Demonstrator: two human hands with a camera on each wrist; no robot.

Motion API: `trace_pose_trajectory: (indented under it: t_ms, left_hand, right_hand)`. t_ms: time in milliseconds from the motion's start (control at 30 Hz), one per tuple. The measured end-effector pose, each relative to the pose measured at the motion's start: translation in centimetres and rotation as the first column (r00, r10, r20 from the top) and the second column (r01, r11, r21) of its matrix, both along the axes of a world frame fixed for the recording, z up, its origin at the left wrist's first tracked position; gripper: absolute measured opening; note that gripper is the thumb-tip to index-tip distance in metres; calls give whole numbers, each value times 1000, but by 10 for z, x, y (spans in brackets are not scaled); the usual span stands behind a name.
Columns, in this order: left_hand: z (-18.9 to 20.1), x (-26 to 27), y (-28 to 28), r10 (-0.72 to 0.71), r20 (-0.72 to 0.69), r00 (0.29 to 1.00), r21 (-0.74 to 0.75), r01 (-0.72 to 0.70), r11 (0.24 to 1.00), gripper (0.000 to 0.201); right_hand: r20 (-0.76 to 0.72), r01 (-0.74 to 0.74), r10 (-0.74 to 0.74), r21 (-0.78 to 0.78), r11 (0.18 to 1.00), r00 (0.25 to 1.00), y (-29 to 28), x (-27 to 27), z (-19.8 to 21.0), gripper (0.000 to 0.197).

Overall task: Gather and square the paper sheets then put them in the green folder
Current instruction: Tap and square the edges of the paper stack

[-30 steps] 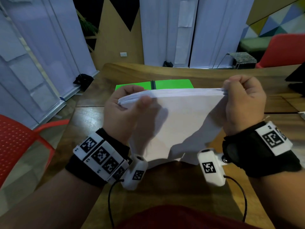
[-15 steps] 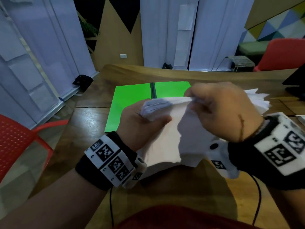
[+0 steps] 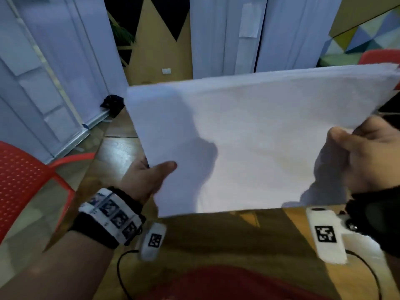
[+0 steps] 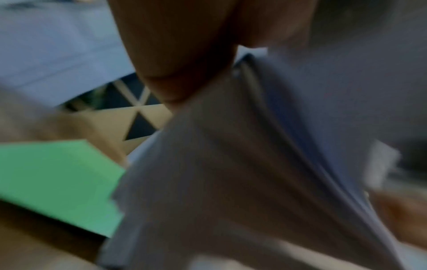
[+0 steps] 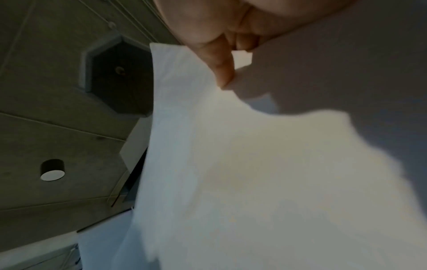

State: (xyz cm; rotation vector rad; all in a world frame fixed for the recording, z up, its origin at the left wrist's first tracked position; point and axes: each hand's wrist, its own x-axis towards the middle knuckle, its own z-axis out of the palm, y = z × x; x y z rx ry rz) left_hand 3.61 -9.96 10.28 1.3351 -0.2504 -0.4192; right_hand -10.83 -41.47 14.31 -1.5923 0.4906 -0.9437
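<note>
Above the table (image 3: 216,245), both hands, left (image 3: 147,180) and right (image 3: 368,156), pinch the paper stack (image 3: 259,139), seemingly squared

You'll find no words, numbers or brand names to read here. The wristbands (image 3: 112,215) and wrist cameras (image 3: 326,233) carry only black-and-white square marker patterns; the paper sheets (image 3: 259,144) face you blank.

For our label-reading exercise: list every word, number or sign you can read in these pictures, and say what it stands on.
No readable words or numbers.
Paper sheets: the side shown is blank.
Wristband tags: black-and-white code squares, no text.
Green folder: blurred, nothing legible.
</note>
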Motion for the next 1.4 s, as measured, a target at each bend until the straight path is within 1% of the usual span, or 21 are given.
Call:
trace_pose_trajectory:
  t_ms: [67,133,233,267,367,400,467,533,600,700,767,900,967,1033,1100,1133,1200,1233,1266,1333,1400]
  left_hand:
    - [0,-4,-4,66,123,990,38,-71,997,9]
    - [-5,-1,-7,153,215,965,12,-160,987,26]
    - [-10,2,-6,235,320,918,54,-265,963,54]
    - [-16,2,-5,224,333,916,108,-273,956,54]
    - [-36,-5,-5,147,316,937,301,-246,921,14]
    - [-46,-9,-5,120,288,950,347,-220,912,14]
    - [-59,-17,-7,123,218,968,403,-204,892,30]
    - [-64,-20,-8,154,146,977,367,-198,909,25]
    - [-53,-24,-9,178,95,979,260,-197,945,20]
    - [-48,-15,1,207,169,964,154,-234,960,44]
    - [-48,-9,9,194,207,959,137,-225,965,47]
    - [-58,-6,9,166,287,944,253,-242,937,16]
    - [-62,-7,7,131,311,941,310,-231,922,29]
    - [-64,-7,7,133,317,939,298,-232,926,23]
    - [-61,-8,6,124,329,936,290,-225,930,20]
    - [-59,-9,6,123,338,933,281,-224,933,21]
    - [-52,-10,6,158,364,918,192,-240,952,21]
    - [-48,-9,5,196,340,920,89,-239,967,21]
    - [-44,-7,4,230,301,926,5,-242,970,24]
    - [-38,-3,2,289,248,925,-85,-276,957,28]
    - [-33,0,-1,322,235,917,-81,-311,947,21]
  right_hand:
    - [57,84,-80,-80,993,995,13,4,-10,7]
    - [149,90,-73,-113,990,986,20,1,-15,8]
    - [282,-132,138,-42,990,949,27,-7,-28,23]
    - [289,-215,198,26,976,936,27,-8,-39,31]
    - [158,-306,278,196,932,948,31,-13,-85,46]
    - [85,-288,276,229,930,958,33,-15,-100,58]
    - [1,-249,259,279,927,966,35,-17,-117,78]
    - [-12,-208,221,287,935,975,33,-17,-118,85]
    - [29,-207,206,240,949,978,33,-20,-101,80]
    - [121,-211,197,120,970,973,35,-27,-69,46]
    - [193,-232,216,62,971,957,34,-31,-60,38]
    - [66,-302,299,58,951,952,33,-29,-93,67]
    - [-16,-280,284,108,954,959,30,-29,-119,80]
    - [-68,-256,265,122,959,962,28,-28,-137,98]
    - [-71,-175,185,122,977,980,28,-28,-138,92]
    - [-58,-154,163,141,978,985,29,-27,-135,79]
    - [-38,-160,170,188,969,985,27,-24,-134,29]
    - [-34,-185,194,188,965,980,27,-24,-132,12]
    - [-12,-201,207,199,959,978,25,-24,-133,14]
    - [10,-218,221,217,952,975,24,-25,-132,50]
    - [57,-240,233,257,936,971,23,-25,-129,44]
